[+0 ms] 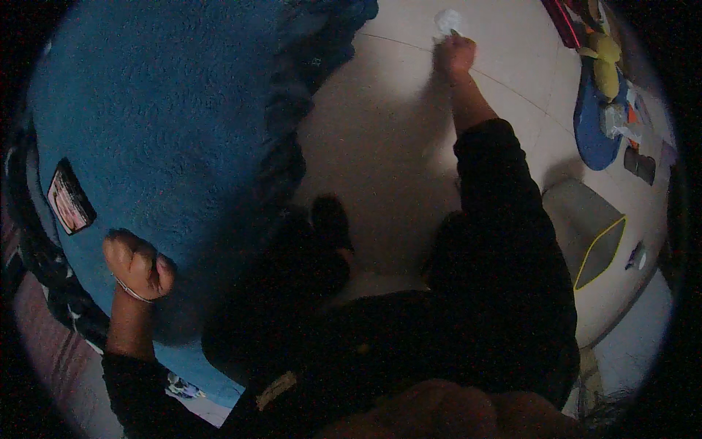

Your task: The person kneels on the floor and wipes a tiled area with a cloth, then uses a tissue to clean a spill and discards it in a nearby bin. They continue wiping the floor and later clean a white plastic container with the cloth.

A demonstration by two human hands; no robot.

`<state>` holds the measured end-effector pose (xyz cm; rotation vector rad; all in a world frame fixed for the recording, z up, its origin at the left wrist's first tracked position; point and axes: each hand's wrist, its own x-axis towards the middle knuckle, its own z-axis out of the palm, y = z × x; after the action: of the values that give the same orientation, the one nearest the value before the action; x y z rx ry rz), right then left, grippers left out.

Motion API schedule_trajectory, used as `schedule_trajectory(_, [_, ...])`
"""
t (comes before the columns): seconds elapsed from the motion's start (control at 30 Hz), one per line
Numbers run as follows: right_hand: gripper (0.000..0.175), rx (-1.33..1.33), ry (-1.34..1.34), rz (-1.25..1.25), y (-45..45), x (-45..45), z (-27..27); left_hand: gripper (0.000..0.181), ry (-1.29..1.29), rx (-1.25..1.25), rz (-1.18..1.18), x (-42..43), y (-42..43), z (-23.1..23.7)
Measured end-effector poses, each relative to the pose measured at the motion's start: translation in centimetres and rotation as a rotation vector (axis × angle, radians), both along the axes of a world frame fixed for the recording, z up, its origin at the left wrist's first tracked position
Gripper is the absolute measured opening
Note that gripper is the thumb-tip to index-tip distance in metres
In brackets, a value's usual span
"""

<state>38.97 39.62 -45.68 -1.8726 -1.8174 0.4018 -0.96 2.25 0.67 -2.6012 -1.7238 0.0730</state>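
Note:
My right hand (459, 55) is stretched far forward over the pale tiled floor (378, 159). Its fingers are closed at the near edge of a small white crumpled wad (449, 22), perhaps tissue or thin plastic. My left hand (137, 263) rests as a fist on a blue plush blanket (164, 110), a thin band around its wrist. Nothing shows inside that fist, though its palm side is hidden. Just beyond it lies a phone-like flat object (71, 197) with a pinkish picture on its face.
On the right, a grey bin-like container (587, 219) with a yellow rim lies on its side. Further off are a blue slipper-shaped object (595, 131), a yellow plush toy (606, 66) and a dark phone-like object (640, 164). The blanket's dark bunched edge (285, 126) borders the floor.

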Motion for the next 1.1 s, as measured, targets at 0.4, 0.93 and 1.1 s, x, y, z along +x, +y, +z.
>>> schedule_trajectory(0.4, [0.016,-0.045,0.247,0.818,-8.0,-9.1,2.2,0.015,-0.034,0.065,-0.034,-0.2,0.4,-0.3])
schedule_trajectory(0.93, [0.023,-0.171,0.189,0.668,-18.7,-2.8,4.0,0.014,-0.072,0.138,-0.055,-0.7,0.8,-1.0])
schedule_trajectory(1.1, [0.024,-0.201,0.299,0.207,-14.4,-4.7,5.7,0.015,-0.084,0.137,-0.071,-0.7,0.9,-1.0])
